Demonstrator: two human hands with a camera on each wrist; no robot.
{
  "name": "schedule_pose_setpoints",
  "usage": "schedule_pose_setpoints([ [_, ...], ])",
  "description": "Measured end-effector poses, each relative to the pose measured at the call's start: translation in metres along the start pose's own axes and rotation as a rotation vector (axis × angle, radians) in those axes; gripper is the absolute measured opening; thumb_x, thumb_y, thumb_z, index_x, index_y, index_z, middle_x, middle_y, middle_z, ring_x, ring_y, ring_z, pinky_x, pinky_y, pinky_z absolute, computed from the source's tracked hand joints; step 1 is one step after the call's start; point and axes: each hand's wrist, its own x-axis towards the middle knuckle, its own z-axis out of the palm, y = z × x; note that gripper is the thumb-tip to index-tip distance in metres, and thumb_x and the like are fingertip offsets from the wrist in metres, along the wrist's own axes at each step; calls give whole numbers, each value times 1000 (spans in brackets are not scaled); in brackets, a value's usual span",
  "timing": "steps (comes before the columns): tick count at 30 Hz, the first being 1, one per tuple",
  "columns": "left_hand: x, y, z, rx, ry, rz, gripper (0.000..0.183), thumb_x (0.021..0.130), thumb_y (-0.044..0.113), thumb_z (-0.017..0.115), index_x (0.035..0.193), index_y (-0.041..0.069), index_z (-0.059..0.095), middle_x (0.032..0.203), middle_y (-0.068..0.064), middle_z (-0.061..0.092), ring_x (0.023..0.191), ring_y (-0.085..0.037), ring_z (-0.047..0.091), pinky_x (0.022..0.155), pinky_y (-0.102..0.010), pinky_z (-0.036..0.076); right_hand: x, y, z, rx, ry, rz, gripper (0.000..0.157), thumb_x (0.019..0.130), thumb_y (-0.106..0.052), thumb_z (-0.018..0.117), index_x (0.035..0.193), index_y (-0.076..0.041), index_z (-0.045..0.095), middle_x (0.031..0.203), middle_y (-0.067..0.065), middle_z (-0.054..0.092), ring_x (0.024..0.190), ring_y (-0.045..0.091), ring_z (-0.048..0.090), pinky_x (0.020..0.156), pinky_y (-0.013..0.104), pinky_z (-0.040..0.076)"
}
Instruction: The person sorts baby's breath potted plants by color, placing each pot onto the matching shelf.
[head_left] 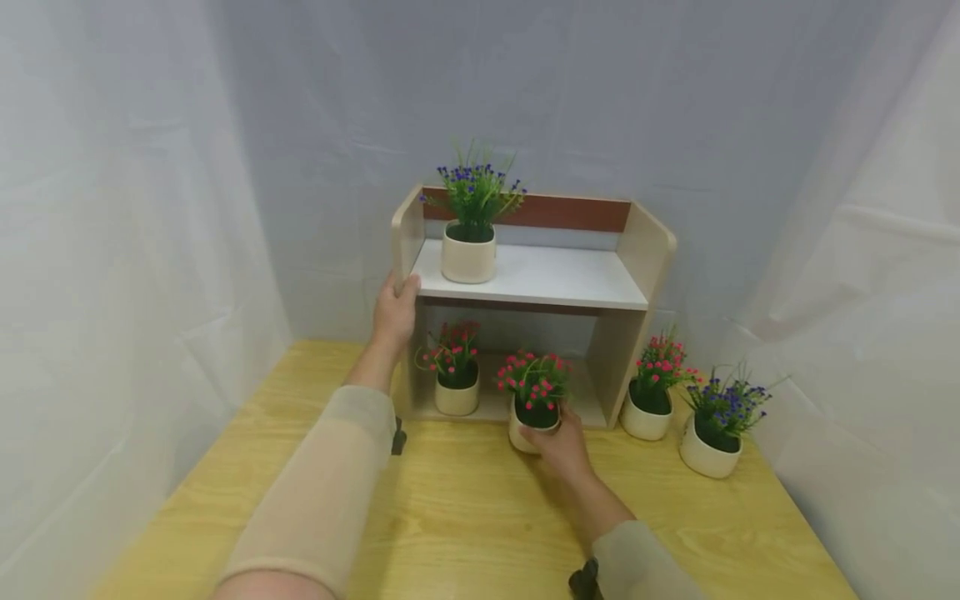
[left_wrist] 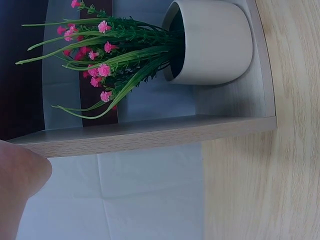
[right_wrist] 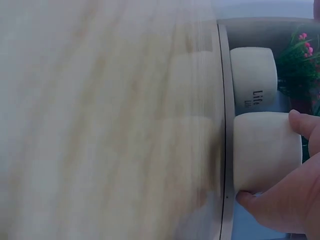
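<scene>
My left hand grips the left side panel of a small two-tier wooden shelf, its thumb at the panel's front edge. In the left wrist view only part of that hand shows. My right hand holds a cream flower pot with pink flowers, at the front of the lower tier. In the right wrist view thumb and fingers span this pot. Left of it on the lower tier stands another pink-flowered pot, lettered "Life" in the right wrist view.
A pot with purple flowers stands on the upper tier's left. On the wooden table, right of the shelf, are a pink-flowered pot and a purple-flowered pot. Pale sheeting hangs behind and at both sides.
</scene>
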Motion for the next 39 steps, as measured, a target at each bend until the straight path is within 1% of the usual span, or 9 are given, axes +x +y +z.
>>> schedule_pose_setpoints([
  [5, 0, -1, 1, -7, -1, 4, 59, 113, 42, 51, 166, 18, 41, 171, -19, 44, 163, -39, 35, 137, -60, 23, 8, -4, 6, -5, -11, -7, 79, 87, -21, 88, 153, 4, 52, 146, 33, 62, 141, 53, 55, 122, 68, 42],
  [8, 1, -1, 1, -10, 3, 4, 60, 112, 42, 51, 166, 17, 42, 170, -19, 45, 162, -38, 36, 137, -59, 24, 13, -5, 8, 6, -26, 2, 79, 88, -21, 87, 153, 4, 51, 146, 32, 63, 140, 52, 58, 121, 67, 45],
  [11, 1, -1, 1, -11, 3, 3, 60, 112, 42, 51, 166, 17, 42, 170, -18, 46, 162, -38, 37, 137, -58, 24, 20, -4, 10, 28, -44, 13, 79, 91, -20, 86, 156, 1, 48, 151, 30, 61, 143, 49, 57, 123, 66, 43],
  [15, 0, -1, 1, -10, -4, 0, 60, 113, 43, 49, 167, 17, 40, 169, -18, 46, 161, -38, 38, 136, -58, 25, 30, -4, 15, 62, -73, -25, 77, 94, -13, 82, 158, 3, 43, 156, 30, 57, 147, 49, 53, 127, 66, 39],
  [17, 0, -1, 1, -7, -6, -5, 61, 113, 45, 49, 167, 18, 39, 169, -18, 47, 161, -38, 38, 136, -59, 26, 34, -5, 17, 71, -78, -47, 76, 94, -10, 81, 157, 6, 43, 154, 32, 57, 146, 50, 54, 126, 67, 39],
  [23, 1, -3, 1, 3, 0, -9, 60, 112, 45, 50, 166, 20, 41, 168, -17, 47, 160, -38, 39, 135, -61, 26, 43, -4, 25, 96, -76, -2, 74, 94, -8, 81, 157, 5, 43, 151, 31, 60, 143, 49, 56, 126, 64, 41],
  [27, 3, -5, 0, -2, -2, -5, 61, 112, 44, 50, 167, 20, 39, 169, -18, 46, 161, -39, 38, 136, -61, 25, 51, -3, 32, 58, -66, -5, 76, 95, -11, 81, 158, 4, 42, 152, 31, 60, 144, 49, 56, 126, 63, 41],
  [32, 3, -5, 0, -3, 1, -6, 63, 112, 45, 50, 169, 21, 38, 170, -18, 45, 161, -39, 38, 136, -60, 25, 60, 2, 37, 38, -69, -24, 77, 95, -12, 81, 158, 7, 40, 151, 33, 59, 145, 50, 55, 127, 62, 41],
  [39, -1, -2, 1, -5, -1, -1, 61, 112, 43, 51, 167, 20, 40, 169, -18, 46, 160, -39, 39, 135, -61, 26, 66, 5, 40, 30, -69, 16, 76, 96, -14, 82, 156, 6, 40, 146, 32, 62, 140, 49, 59, 125, 62, 44],
])
